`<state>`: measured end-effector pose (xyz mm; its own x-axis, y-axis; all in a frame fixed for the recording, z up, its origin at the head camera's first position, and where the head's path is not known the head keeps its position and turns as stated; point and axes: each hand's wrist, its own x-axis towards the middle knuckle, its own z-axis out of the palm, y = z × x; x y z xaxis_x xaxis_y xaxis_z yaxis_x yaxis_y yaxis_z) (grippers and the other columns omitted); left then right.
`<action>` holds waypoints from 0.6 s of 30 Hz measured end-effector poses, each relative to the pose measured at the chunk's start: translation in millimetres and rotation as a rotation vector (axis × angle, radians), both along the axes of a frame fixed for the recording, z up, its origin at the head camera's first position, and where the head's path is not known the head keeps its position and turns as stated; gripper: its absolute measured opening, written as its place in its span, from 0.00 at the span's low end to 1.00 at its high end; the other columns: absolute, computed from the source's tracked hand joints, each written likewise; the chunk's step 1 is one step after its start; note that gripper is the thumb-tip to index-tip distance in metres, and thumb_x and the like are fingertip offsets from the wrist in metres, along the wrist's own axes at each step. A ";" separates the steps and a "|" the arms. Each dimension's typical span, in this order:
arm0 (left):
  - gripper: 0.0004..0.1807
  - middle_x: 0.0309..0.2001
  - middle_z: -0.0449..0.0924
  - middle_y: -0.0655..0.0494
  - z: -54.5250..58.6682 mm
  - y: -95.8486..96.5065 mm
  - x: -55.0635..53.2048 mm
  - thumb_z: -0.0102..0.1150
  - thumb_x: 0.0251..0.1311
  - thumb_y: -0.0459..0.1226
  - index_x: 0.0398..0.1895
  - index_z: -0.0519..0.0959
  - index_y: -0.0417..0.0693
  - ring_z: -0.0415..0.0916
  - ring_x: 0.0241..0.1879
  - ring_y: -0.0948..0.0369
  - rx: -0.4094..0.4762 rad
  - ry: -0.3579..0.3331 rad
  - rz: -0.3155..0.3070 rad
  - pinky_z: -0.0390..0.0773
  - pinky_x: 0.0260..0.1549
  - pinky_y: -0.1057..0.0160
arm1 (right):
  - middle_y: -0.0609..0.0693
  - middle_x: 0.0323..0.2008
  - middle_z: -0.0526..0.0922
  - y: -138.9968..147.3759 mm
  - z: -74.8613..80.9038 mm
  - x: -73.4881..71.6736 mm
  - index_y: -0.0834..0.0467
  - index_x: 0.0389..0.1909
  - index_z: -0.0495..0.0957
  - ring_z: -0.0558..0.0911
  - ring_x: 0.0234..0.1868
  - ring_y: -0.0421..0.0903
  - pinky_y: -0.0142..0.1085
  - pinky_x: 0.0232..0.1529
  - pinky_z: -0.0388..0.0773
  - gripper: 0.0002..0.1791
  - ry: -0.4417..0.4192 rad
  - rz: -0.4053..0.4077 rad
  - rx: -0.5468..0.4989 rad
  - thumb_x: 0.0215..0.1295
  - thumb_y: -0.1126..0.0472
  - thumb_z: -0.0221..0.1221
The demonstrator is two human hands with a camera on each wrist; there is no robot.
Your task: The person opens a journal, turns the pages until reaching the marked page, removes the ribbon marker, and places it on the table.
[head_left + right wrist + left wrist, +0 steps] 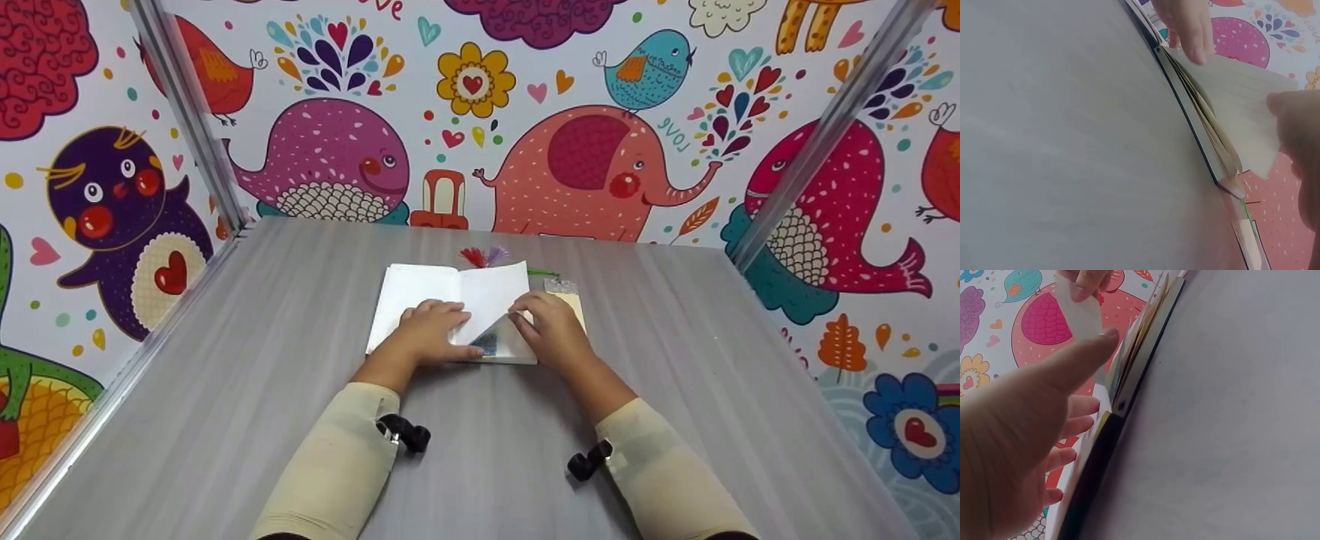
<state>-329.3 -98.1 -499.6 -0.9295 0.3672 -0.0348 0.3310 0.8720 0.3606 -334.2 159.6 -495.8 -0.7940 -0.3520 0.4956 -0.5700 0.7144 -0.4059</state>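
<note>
An open notebook [416, 285] with a dark cover lies on the table. My left hand [431, 334] rests on its left page near the spine, fingers spread and thumb reaching across the lower edge. My right hand [553, 330] pinches the outer edge of a right-hand leaf [495, 289] between thumb and finger. That leaf is lifted and slants up from the pages below, as the right wrist view also shows. Under it a dark glittery patch [488, 345] shows. A red tassel [472, 257] and a purple tassel [496, 256] lie beyond the top edge.
Just right of the notebook lies a flat item with a silvery glitter end [561, 286], partly behind my right hand. A green cord [541, 271] runs near it. The grey table [300, 285] meets printed cartoon walls with metal corner posts [832, 127].
</note>
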 end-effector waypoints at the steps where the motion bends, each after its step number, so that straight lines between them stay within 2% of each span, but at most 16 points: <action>1: 0.51 0.82 0.67 0.57 0.1 0.8 0.2 0.62 0.57 0.75 0.78 0.73 0.58 0.58 0.83 0.46 0.000 0.001 0.005 0.59 0.77 0.34 | 0.44 0.49 0.90 -0.7 0.6 0.6 0.49 0.44 0.89 0.87 0.58 0.47 0.47 0.65 0.83 0.04 0.005 0.001 -0.003 0.75 0.57 0.66; 7: 0.48 0.82 0.68 0.56 -1.8 3.9 -0.1 0.63 0.61 0.70 0.80 0.71 0.59 0.59 0.83 0.48 -0.006 0.012 0.033 0.60 0.78 0.36 | 0.48 0.57 0.88 -2.9 2.4 3.7 0.48 0.47 0.89 0.84 0.64 0.50 0.50 0.70 0.80 0.05 -0.006 -0.019 -0.026 0.76 0.57 0.66; 10: 0.50 0.82 0.66 0.56 -3.6 4.3 -1.6 0.64 0.61 0.69 0.83 0.67 0.59 0.59 0.83 0.48 0.008 0.022 0.049 0.60 0.79 0.36 | 0.49 0.63 0.86 -1.9 2.7 2.8 0.48 0.53 0.88 0.82 0.69 0.52 0.52 0.74 0.77 0.09 -0.029 -0.031 -0.033 0.76 0.55 0.66; 13: 0.56 0.84 0.62 0.55 -4.5 3.8 -3.0 0.66 0.59 0.69 0.87 0.58 0.60 0.58 0.84 0.48 0.043 0.036 0.070 0.60 0.79 0.35 | 0.50 0.71 0.81 0.4 2.4 1.1 0.49 0.65 0.83 0.78 0.75 0.54 0.54 0.78 0.72 0.21 -0.070 -0.048 -0.020 0.75 0.52 0.67; 16: 0.63 0.87 0.54 0.54 -4.2 2.6 -4.2 0.69 0.55 0.69 0.89 0.48 0.62 0.54 0.85 0.47 0.084 0.055 0.093 0.59 0.79 0.33 | 0.51 0.78 0.74 2.6 1.6 -1.0 0.50 0.78 0.71 0.72 0.80 0.55 0.56 0.81 0.67 0.36 -0.130 -0.072 -0.001 0.73 0.48 0.68; 18: 0.68 0.89 0.48 0.54 -3.4 1.6 -4.8 0.72 0.52 0.69 0.90 0.43 0.63 0.51 0.86 0.46 0.105 0.076 0.103 0.57 0.80 0.32 | 0.52 0.81 0.70 3.8 0.3 -2.6 0.51 0.83 0.62 0.68 0.82 0.56 0.56 0.82 0.64 0.44 -0.180 -0.085 0.010 0.71 0.46 0.69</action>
